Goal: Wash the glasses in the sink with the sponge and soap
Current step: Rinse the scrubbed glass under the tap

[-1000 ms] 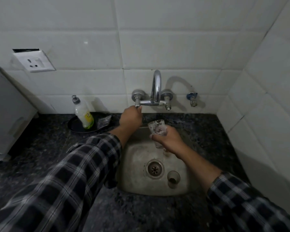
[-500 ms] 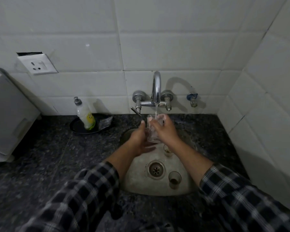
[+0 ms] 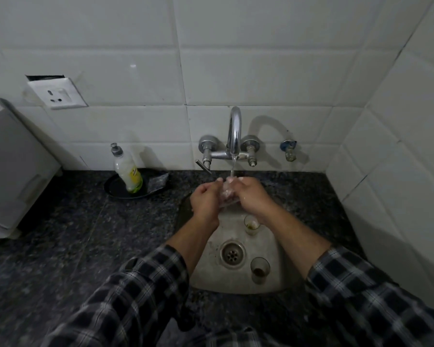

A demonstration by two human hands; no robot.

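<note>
The dark stone desk (image 3: 85,234) runs wall to wall, with the small steel sink (image 3: 281,271) set into it so the wet work stays contained. The tap (image 3: 234,131) on the tiles is running, a thin stream falling over the back of the basin. Both hands meet right under that stream, likely to wet or rinse what they hold. The left hand (image 3: 204,199) has its grip curled closed against one side of the glass (image 3: 227,196), and the right hand (image 3: 251,194) wraps the other side. So the glass is clamped between them, lifted above the basin and not resting on it.

The soap bottle (image 3: 128,171) stands upright in a dark dish (image 3: 113,189) left of the tap, within reach but clear of the splash. What looks like the sponge (image 3: 158,182) lies on that dish's edge, untouched. A second glass (image 3: 251,224) and a third glass (image 3: 260,269) stand upright on the sink floor either side of the drain (image 3: 232,254), dregs in both, seemingly waiting their turn.
</note>
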